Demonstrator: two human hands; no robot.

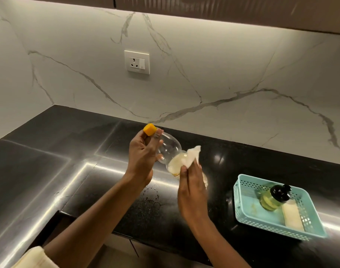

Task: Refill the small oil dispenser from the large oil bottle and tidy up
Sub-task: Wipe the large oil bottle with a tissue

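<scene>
Head view: nearly empty, tilted oil bottle (170, 151), yellow-capped, tissue (191, 156) pressed against it.

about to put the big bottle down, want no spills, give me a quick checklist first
1. Yellow cap on the large oil bottle: ok, in place.
2. Left hand grip near the bottle's neck: ok.
3. Bottle wiped: cannot tell; right hand presses a tissue to its lower part.
4. Small oil dispenser capped, in the teal basket: ok.
5. Countertop dry: not ok, specks near the front edge.
</scene>
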